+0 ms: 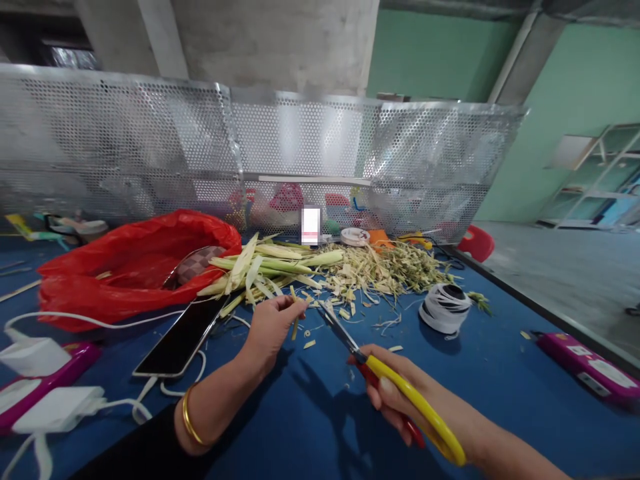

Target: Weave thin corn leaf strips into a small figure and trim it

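Observation:
My right hand is wrapped round a pair of scissors with one yellow and one red handle. Their blades point away to the upper left, the tips close to my left fingers. Between the thumb and fingers of my left hand is a thin pale-yellow plant strip. Small cut bits lie on the blue table just beneath. Beyond the hands are long green-yellow stalks and husks, with a heap of chopped pieces to their right.
A red plastic bag stands at the left, near a phone with white cables and a purple power strip. Right lie a white string roll and a purple box-like object. A perforated metal screen closes the back.

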The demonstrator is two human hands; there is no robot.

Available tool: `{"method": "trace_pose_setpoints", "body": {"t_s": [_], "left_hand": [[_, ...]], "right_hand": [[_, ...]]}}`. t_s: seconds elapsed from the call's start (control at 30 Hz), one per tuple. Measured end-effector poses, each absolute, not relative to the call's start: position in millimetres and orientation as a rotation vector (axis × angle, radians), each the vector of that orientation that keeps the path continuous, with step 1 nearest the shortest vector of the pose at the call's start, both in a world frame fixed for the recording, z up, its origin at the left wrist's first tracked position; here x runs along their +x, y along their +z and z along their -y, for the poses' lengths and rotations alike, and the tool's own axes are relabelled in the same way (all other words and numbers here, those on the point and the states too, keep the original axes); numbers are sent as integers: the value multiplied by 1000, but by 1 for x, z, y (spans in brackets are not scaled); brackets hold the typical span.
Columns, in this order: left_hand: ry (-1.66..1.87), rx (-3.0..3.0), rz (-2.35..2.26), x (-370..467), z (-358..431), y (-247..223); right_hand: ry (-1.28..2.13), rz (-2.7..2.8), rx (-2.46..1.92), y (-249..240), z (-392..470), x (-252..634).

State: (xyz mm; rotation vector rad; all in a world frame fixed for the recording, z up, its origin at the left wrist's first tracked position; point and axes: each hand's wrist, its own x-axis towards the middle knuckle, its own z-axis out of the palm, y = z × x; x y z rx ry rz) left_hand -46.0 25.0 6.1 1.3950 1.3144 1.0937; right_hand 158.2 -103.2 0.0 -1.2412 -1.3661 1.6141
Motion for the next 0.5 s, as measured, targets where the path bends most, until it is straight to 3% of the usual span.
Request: {"method": "trace_pose_setpoints", "body": {"t_s": [0.5], "left_hand": [[1099,1368,-1305,-43,-22,4]], "right_hand": [[1638,1224,-1156,0,89,131]]}}
